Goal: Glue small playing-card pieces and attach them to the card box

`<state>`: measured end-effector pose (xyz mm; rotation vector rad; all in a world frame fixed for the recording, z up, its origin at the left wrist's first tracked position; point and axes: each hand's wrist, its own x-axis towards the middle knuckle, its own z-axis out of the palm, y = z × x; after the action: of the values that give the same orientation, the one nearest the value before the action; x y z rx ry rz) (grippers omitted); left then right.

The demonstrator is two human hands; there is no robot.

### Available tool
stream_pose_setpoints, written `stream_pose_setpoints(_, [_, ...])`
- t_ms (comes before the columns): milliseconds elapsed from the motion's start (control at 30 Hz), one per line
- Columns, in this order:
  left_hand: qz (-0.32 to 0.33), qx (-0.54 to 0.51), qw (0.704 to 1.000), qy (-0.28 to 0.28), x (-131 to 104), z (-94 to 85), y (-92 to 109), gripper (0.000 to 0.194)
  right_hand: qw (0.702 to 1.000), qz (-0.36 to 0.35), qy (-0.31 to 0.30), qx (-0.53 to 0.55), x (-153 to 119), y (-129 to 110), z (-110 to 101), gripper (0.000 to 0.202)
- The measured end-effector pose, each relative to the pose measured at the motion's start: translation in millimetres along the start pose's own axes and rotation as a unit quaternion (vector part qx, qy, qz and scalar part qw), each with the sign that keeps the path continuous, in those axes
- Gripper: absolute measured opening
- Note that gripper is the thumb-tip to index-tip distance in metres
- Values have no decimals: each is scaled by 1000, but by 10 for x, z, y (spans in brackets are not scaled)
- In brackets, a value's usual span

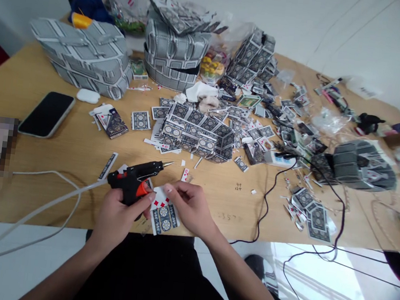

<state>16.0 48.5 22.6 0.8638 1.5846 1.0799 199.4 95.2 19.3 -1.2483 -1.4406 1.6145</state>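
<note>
My left hand (118,213) is wrapped round a black and orange hot glue gun (130,178), whose metal nozzle points right and away from me. A long white glue stick trails from the gun's rear. My right hand (189,206) pinches a folded playing card (164,213) near the table's front edge. Red diamonds show on its upper part, and a patterned dark blue back shows below. The left fingertips come close to the card; whether they touch it I cannot tell. Just beyond lies an open box shape built from playing cards (198,133).
Grey card-built bags (84,55) stand along the back left. A phone (47,114) and a white earbud case (88,96) lie at left. Loose cards (313,213) and scraps are scattered at right. A black cable (268,201) runs from a white power strip (279,159) over the front edge.
</note>
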Motion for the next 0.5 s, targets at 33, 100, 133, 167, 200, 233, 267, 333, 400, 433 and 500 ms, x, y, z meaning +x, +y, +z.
stream_pose_setpoints(33, [1, 3, 1000, -1, 2, 0, -6, 27, 1000, 8, -6, 15, 3, -1, 7, 53])
stream_pose_setpoints(100, [2, 10, 1000, -1, 8, -6, -24, 30, 999, 23, -12, 41, 5, 0, 15, 47])
stream_pose_setpoints(133, [0, 14, 1000, 1, 11, -12, -36, 32, 998, 30, -13, 51, 1, 2, 12, 45])
stream_pose_setpoints(167, [-4, 17, 1000, 5, 15, -18, -51, 33, 997, 37, -15, 60, -7, 5, 5, 45])
stream_pose_setpoints(200, [-9, 20, 1000, 11, 18, -26, -67, 34, 997, 43, -20, 67, -18, 10, -6, 45])
stream_pose_setpoints(233, [-12, 24, 999, 20, 22, -32, -85, 35, 996, 49, -28, 72, -32, 15, -19, 45])
stream_pose_setpoints(267, [-13, 27, 999, 28, 25, -37, -103, 36, 995, 58, -40, 74, -48, 23, -32, 47])
stream_pose_setpoints(333, [-12, 28, 999, 44, 32, -41, -135, 37, 991, 85, -64, 87, -78, 43, -49, 50])
stream_pose_setpoints(400, [-11, 28, 998, 51, 37, -37, -154, 36, 985, 115, -71, 109, -96, 64, -48, 54])
stream_pose_setpoints(433, [-13, 29, 998, 53, 39, -33, -157, 36, 983, 122, -63, 120, -98, 71, -41, 55])
stream_pose_setpoints(500, [-17, 31, 998, 60, 39, -27, -153, 36, 984, 111, -29, 136, -89, 76, -22, 56])
